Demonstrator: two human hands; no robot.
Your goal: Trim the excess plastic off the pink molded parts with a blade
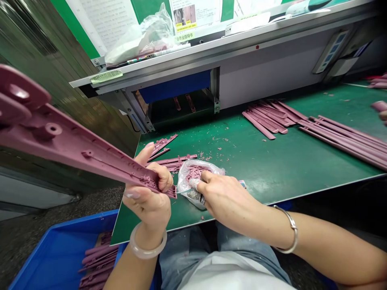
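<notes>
My left hand grips the near end of a long, dull-pink plastic part, which runs up to the left edge of the view. Small posts and ribs line its inner side. In my right hand is a thin-bladed knife with a dark, speckled handle, mostly hidden by the fingers. Its slim tip reaches the end of the part; whether it touches is hard to tell. White tape wraps one right finger. Behind the right hand, a clear plastic bag stands open with pink scraps inside.
Several pink strips lie left of the bag. More pink parts and long strips lie at right. Crumbs dot the green tabletop. A blue bin with pink parts stands below left. Another person's hand shows at far right.
</notes>
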